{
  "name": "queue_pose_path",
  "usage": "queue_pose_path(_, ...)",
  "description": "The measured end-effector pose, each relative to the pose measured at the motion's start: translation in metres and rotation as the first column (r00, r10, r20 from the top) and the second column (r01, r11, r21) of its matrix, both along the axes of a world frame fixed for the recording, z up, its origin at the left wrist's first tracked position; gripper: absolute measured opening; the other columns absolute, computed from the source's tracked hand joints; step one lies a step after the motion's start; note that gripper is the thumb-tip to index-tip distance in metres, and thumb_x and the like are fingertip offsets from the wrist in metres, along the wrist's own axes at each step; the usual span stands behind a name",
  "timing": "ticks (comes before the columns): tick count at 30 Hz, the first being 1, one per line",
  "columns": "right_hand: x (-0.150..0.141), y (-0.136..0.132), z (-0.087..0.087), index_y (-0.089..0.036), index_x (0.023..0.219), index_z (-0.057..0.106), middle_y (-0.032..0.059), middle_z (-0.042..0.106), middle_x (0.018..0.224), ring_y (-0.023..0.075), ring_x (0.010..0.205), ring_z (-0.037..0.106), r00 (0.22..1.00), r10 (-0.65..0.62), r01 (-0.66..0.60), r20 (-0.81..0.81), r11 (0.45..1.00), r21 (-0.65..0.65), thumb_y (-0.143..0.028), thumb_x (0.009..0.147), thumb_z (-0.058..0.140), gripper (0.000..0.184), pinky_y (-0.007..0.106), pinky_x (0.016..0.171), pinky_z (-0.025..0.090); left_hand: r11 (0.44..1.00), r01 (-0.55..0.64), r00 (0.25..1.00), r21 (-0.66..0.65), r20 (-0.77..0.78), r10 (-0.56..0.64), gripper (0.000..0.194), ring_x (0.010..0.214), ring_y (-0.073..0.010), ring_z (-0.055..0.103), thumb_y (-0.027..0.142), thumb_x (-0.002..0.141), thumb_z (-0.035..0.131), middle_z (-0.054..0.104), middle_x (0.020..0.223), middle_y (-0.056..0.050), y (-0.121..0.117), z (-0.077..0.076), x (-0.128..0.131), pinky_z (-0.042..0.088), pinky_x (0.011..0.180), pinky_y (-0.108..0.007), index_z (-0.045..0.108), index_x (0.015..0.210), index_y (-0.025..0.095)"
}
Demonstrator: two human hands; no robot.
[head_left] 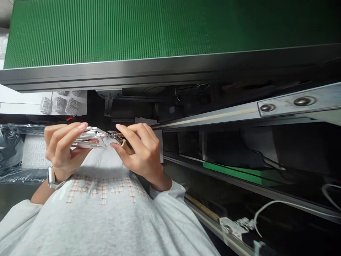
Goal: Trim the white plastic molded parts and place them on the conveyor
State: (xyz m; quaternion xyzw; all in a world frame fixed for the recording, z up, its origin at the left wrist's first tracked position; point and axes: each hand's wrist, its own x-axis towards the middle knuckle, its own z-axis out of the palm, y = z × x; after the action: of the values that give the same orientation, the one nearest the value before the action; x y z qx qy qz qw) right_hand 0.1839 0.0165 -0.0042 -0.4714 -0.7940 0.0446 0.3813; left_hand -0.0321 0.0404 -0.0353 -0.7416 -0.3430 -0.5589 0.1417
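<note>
Near the middle of the view, my left hand (62,145) grips a bundle of thin white plastic frames (92,137), which look like moulded sprues. Its fingers wrap over the bundle and hide its left end. My right hand (144,151) is closed around a small pair of nippers (115,135) with a metal head and tan handles. The nippers' jaws point left, right at the white frames' edge; whether the jaws touch the plastic I cannot tell. Both hands are held in front of my grey shirt.
A green ribbed conveyor belt (112,32) with a metal side rail (133,73) runs across the top. At left, several clear plastic parts (59,104) lie on white sheets, above a dark plastic-lined box (10,153) holding white pieces. A metal bar (213,115) slants at right.
</note>
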Motion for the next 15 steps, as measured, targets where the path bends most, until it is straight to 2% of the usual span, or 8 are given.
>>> queue_pose_path(3, -0.003, -0.002, 0.0, -0.01, 0.113, 0.073, 0.0068, 0.072, 0.082, 0.0171, 0.072, 0.061, 1.0, -0.017, 0.017, -0.019, 1.0, 0.017, -0.041, 0.097, 0.066, 0.035, 0.032, 0.069, 0.051, 1.0, -0.008, 1.0, 0.028, 0.015, 0.008, 0.054, 0.077, -0.0204, 0.062, 0.032, 0.086, 0.08, 0.077, 0.099, -0.006, 0.004, -0.002, 0.001, 0.046, 0.07, -0.034, 0.067, 0.137, 0.019)
queue_pose_path(7, -0.008, -0.002, -0.001, -0.011, 0.112, 0.072, 0.0044, 0.075, 0.08, 0.0149, 0.068, 0.065, 0.998, -0.029, 0.032, -0.048, 0.998, 0.054, -0.038, 0.097, 0.067, 0.031, 0.029, 0.067, 0.054, 1.0, -0.013, 1.0, -0.024, 0.012, 0.014, 0.056, 0.08, -0.0213, 0.065, 0.031, 0.083, 0.082, 0.077, 0.1, -0.006, 0.005, 0.0, 0.002, 0.048, 0.072, -0.035, 0.067, 0.135, 0.017)
queue_pose_path(13, -0.013, -0.002, -0.001, -0.011, 0.105, 0.073, 0.0055, 0.079, 0.082, 0.0145, 0.068, 0.07, 0.995, -0.047, 0.053, -0.085, 0.996, 0.075, -0.036, 0.096, 0.07, 0.027, 0.028, 0.068, 0.056, 0.999, -0.025, 0.999, -0.029, 0.031, 0.026, 0.063, 0.083, -0.0202, 0.068, 0.031, 0.078, 0.088, 0.077, 0.105, -0.003, 0.003, -0.001, 0.003, 0.046, 0.073, -0.033, 0.065, 0.137, 0.021)
queue_pose_path(14, -0.013, -0.002, -0.001, -0.011, 0.104, 0.073, 0.0058, 0.079, 0.082, 0.0146, 0.069, 0.071, 0.995, -0.047, 0.053, -0.084, 0.996, 0.071, -0.035, 0.096, 0.07, 0.026, 0.028, 0.068, 0.056, 0.999, -0.024, 0.999, -0.037, 0.033, 0.026, 0.066, 0.084, -0.0205, 0.068, 0.031, 0.076, 0.089, 0.077, 0.106, -0.003, 0.001, -0.004, 0.002, 0.046, 0.074, -0.034, 0.065, 0.137, 0.022)
queue_pose_path(15, -0.013, -0.002, 0.0, -0.011, 0.104, 0.073, 0.006, 0.079, 0.083, 0.0147, 0.069, 0.071, 0.995, -0.047, 0.053, -0.083, 0.996, 0.068, -0.035, 0.096, 0.07, 0.026, 0.028, 0.069, 0.056, 0.995, -0.021, 0.998, -0.097, 0.062, 0.027, 0.068, 0.086, -0.0208, 0.068, 0.031, 0.073, 0.092, 0.077, 0.108, -0.002, -0.001, -0.007, 0.0, 0.046, 0.076, -0.034, 0.066, 0.135, 0.024)
